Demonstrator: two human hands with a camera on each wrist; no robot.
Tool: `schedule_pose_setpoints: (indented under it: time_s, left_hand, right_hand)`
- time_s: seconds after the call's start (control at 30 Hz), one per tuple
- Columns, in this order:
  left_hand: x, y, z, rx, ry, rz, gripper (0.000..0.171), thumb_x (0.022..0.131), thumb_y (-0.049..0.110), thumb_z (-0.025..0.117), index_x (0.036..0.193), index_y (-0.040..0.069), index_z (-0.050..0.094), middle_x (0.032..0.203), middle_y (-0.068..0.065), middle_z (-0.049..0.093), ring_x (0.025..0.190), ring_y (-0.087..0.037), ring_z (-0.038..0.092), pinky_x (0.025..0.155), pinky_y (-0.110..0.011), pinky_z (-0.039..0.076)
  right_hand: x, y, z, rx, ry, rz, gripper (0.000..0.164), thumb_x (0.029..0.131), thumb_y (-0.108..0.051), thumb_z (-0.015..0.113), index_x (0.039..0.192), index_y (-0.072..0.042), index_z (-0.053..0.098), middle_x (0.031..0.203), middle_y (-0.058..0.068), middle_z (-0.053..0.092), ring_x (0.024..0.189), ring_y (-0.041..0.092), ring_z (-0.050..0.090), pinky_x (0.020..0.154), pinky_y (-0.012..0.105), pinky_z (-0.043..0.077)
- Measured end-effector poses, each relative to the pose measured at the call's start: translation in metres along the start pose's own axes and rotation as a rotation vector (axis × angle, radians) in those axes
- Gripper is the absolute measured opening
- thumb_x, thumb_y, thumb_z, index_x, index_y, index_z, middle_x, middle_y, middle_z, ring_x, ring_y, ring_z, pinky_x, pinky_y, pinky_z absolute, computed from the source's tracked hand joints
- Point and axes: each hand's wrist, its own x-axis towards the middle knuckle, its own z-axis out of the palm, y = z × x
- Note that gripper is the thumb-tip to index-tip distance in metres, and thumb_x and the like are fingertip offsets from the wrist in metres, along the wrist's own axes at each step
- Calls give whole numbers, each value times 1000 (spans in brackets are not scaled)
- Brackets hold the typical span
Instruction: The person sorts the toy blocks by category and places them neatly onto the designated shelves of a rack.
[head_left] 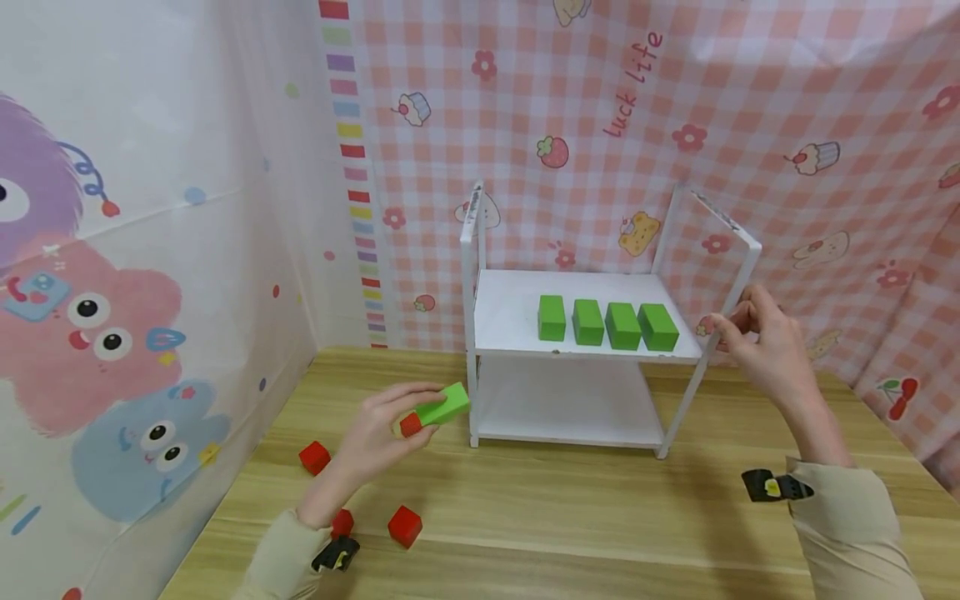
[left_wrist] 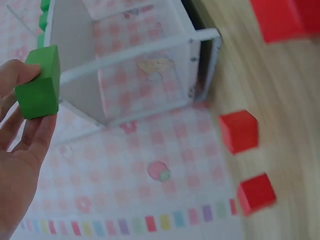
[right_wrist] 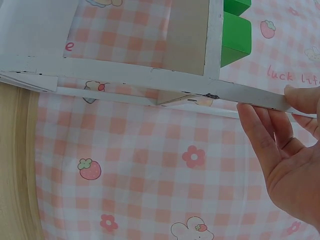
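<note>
My left hand (head_left: 382,429) pinches a green block (head_left: 450,403) between thumb and fingers, in front of the rack's left side. The left wrist view shows the thumb on one face of this block and fingers under it. A small red cube (head_left: 410,425) shows in the gap between thumb and fingers in the head view. My right hand (head_left: 768,346) grips the front right post (head_left: 738,283) of a white two-tier rack (head_left: 510,308), thumb on one side and fingers on the other. Several green blocks (head_left: 588,322) stand in a row on its upper shelf.
More red cubes lie on the wooden table (head_left: 555,517): one cube (head_left: 315,457) left of my left forearm, another cube (head_left: 405,527) nearer the front, and a third (head_left: 342,522) partly hidden by the sleeve. A pink checked curtain (head_left: 600,108) hangs behind the rack.
</note>
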Motion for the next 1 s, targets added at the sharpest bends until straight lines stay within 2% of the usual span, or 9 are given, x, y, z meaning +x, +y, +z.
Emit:
schedule_pose_setpoints:
  time_s: [0.2,0.3,0.5,0.73,0.9,1.0]
  left_hand:
    - [21,14,12,-43,57,127,42,68,-4,79,108,1,69,115,-16,67,100,-27,64,80,-37,58]
    - [31,23,18,-31,94,147,41,68,-4,79,107,-1,69,113,-17,68,94,-26,63,76,-34,59]
    - [53,38,30,31,148,74,36,75,2,76,109,-2,69,115,-16,68,96,-24,62,76,-28,58]
    - [75,52,44,87,232,38,33,77,5,75,108,-4,69,113,-18,69,90,-24,62,71,-27,57]
    - [88,56,54,113,242,-52,32,84,12,71,112,-4,67,118,-19,66,95,-26,62,75,-28,57]
    - [97,59,58,160,253,-90,34,86,16,70,113,-4,66,118,-20,66,97,-28,62,80,-31,57]
  right_hand:
    - [0,-1,-1,-1,2,1,22,95,-18,56,96,-2,42,79,16,62,59,-8,50,41,22,35]
    - [-1,-1,-1,-6,0,4,23,96,-19,56,96,-2,42,80,15,62,60,-8,49,42,22,35]
    - [0,-1,-2,-15,-2,11,22,96,-20,56,98,-2,43,80,15,62,59,-7,50,42,22,35]
    - [0,-1,-1,-8,-6,8,21,95,-18,57,99,-2,43,79,14,61,59,-4,53,42,22,35]
    - [0,0,-1,-4,-6,-3,22,96,-19,56,98,-2,42,78,15,62,58,-5,53,42,22,36]
    - [0,0,0,-1,-6,-9,24,96,-21,55,98,-2,42,78,15,63,58,-7,53,42,23,36]
